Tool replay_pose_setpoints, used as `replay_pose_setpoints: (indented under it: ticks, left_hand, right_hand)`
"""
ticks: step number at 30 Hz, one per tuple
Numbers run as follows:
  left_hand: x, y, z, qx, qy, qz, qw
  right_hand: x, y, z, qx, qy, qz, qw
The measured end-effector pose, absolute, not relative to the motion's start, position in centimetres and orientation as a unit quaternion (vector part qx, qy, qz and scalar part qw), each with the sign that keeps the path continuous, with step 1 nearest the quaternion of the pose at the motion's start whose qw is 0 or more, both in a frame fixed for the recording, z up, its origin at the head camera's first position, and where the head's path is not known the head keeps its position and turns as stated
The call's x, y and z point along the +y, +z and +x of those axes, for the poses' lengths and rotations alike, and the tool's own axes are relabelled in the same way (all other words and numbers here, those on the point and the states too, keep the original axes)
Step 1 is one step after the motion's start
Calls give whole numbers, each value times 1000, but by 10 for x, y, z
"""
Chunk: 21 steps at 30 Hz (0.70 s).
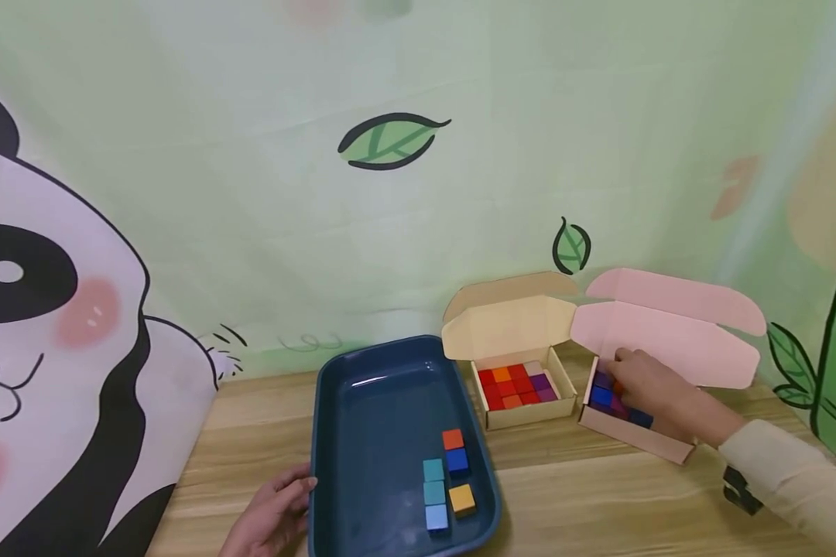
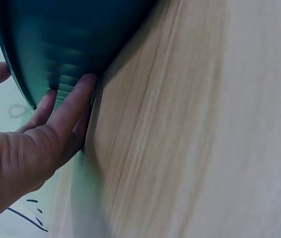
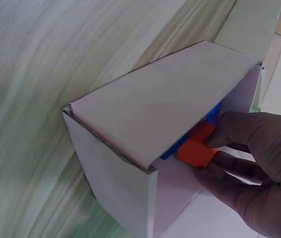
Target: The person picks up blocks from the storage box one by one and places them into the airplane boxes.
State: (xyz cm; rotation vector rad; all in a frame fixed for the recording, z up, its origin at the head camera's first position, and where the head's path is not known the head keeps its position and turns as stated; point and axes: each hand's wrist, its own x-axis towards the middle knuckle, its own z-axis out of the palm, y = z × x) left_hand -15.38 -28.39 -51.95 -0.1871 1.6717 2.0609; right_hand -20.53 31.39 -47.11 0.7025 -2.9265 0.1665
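Note:
My right hand [image 1: 655, 387] reaches into the pink box [image 1: 637, 439] at the right and pinches an orange cube block [image 3: 196, 152] between thumb and fingers. Dark blue and purple blocks [image 1: 602, 395] lie in that box around the fingertips. At the left, my left hand [image 1: 268, 514] touches the outside of the dark blue tray [image 1: 369, 402], its fingers lying against the outer wall, as the left wrist view shows. Inside the tray, near its right side, are an orange block [image 1: 453, 439], a blue block [image 1: 457, 462], a yellow block [image 1: 462, 500], two teal blocks [image 1: 433, 481] and a light blue block [image 1: 436, 517].
A cream box [image 1: 529, 418] with its lid raised stands between tray and pink box, holding several red, orange and purple blocks [image 1: 519, 387]. The pink lid [image 1: 669, 333] stands up behind my right hand. A printed cloth [image 1: 265, 193] hangs behind the wooden table [image 1: 244, 433].

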Motion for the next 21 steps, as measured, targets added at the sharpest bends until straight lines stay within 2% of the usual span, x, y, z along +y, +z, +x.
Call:
replay_pose_setpoints:
  ticks: [15,21]
  left_hand:
    - [-283,-519,-154,610,754,-65,235]
    - [-281,-520,-154,611,754,-64,232]
  right_hand:
    - [315,-454,-214,-965,38,257,25]
    - [312,-453,-211,-963,26,263,47]
